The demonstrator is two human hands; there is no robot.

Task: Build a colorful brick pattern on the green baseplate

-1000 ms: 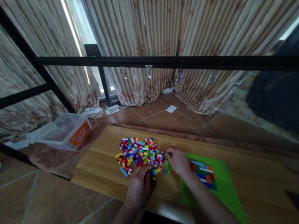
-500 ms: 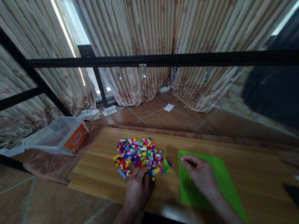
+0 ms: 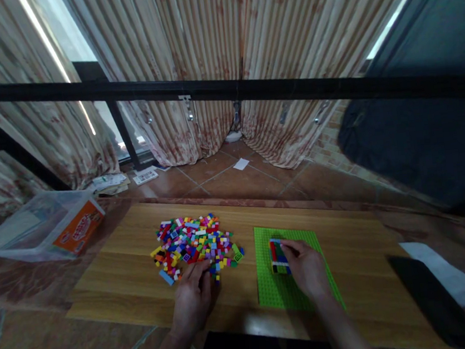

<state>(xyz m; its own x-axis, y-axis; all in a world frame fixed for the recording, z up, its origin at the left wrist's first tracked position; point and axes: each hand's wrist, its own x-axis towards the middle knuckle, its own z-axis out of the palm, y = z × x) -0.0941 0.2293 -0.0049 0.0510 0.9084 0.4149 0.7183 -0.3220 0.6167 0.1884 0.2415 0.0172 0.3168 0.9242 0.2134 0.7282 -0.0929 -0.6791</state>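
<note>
Fingertips curled down, my left hand (image 3: 192, 295) touches the near edge of a loose pile of small, many-coloured toy building bricks (image 3: 197, 237). What lies between those fingers is hidden. My right hand (image 3: 308, 266) is over a green studded baseplate (image 3: 269, 291), thumb and forefinger pinched together at the top of a small brick structure (image 3: 274, 254). A tiny pale pinkish brick seems to be in the pinch, mostly covered by the fingers. Red, blue, green, white and yellow bricks make up the structure, and my right hand hides its right side.
Both the pile and the baseplate lie on a wooden table (image 3: 117, 266). A clear plastic box (image 3: 45, 229) with an orange label stands beyond its left end. At the right are a dark flat object (image 3: 435, 297) and white paper (image 3: 449, 276). A black rail (image 3: 214, 89) crosses before the curtains.
The camera view has shifted, so the table appears further left. My right hand has come down to the brick structure, which now shows more clearly. My left hand stays at the pile's near edge.
</note>
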